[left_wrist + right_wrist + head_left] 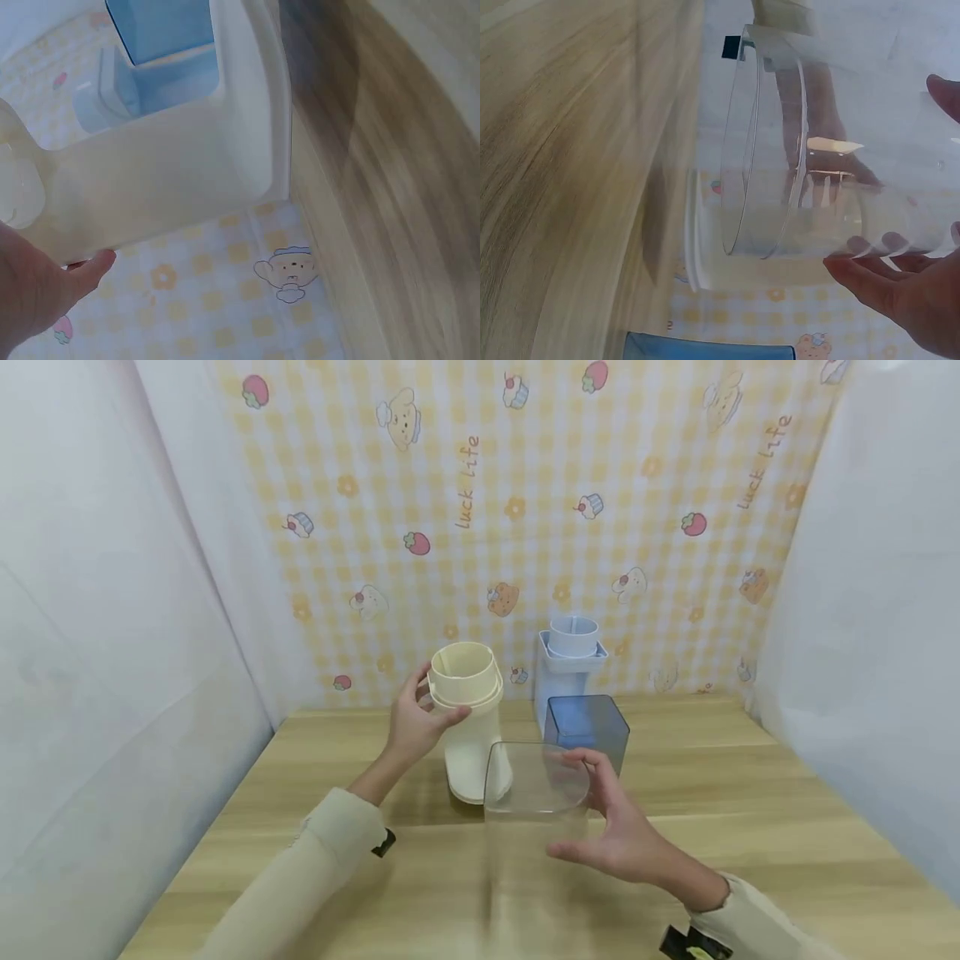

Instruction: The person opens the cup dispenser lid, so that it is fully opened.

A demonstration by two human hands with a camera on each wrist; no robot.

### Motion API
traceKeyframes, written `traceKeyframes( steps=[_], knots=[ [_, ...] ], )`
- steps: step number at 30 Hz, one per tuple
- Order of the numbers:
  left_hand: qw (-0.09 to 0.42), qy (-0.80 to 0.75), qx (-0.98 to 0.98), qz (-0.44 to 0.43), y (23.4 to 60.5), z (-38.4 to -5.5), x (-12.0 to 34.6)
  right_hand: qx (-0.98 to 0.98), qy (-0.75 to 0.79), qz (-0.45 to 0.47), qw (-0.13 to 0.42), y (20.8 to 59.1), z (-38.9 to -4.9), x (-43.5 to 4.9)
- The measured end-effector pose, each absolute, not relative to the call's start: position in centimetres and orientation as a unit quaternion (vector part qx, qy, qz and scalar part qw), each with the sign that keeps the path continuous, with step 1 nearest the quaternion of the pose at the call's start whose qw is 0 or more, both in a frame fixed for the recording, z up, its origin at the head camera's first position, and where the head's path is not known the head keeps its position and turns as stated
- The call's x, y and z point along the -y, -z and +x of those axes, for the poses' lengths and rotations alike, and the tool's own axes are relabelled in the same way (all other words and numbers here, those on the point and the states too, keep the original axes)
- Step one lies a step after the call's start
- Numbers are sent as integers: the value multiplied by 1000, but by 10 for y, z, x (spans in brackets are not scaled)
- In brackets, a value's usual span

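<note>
A cream plastic stand (471,735) with a round collar on top and a rounded foot stands at the middle of the table. My left hand (416,718) holds its upper part from the left, thumb in front and fingers behind. In the left wrist view, the side of the cream stand (165,195) fills much of the picture. Nearer to me, my right hand (618,831) grips a clear plastic container (525,843) between thumb and fingers. In the right wrist view, the wide rim of the clear container (746,150) faces the wooden tabletop.
Behind and to the right is a pale blue stand (562,683) of similar build, with a dark bluish see-through box (592,727) in front. The wooden table (712,777) ends at a yellow checked backdrop (420,610). White sheets (112,652) close off both sides.
</note>
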State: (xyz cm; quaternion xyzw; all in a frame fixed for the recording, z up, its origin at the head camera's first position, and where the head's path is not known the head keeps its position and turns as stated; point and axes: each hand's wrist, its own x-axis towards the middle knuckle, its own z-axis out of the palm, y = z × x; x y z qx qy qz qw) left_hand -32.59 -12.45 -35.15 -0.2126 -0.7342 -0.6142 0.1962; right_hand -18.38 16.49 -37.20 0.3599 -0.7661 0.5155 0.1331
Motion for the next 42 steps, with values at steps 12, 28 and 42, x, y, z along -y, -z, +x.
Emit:
traceKeyframes(
  steps=[12,28,42],
  knots=[
    [193,587,766,-177,355,-380,125,760,-531,357,120,382,-209,-151],
    [185,570,787,-149,370,-437,122,778,-552,285,98,395,-252,-134],
    [157,590,780,-137,378,-453,124,788,-555,250,90,406,-288,-120]
  ],
)
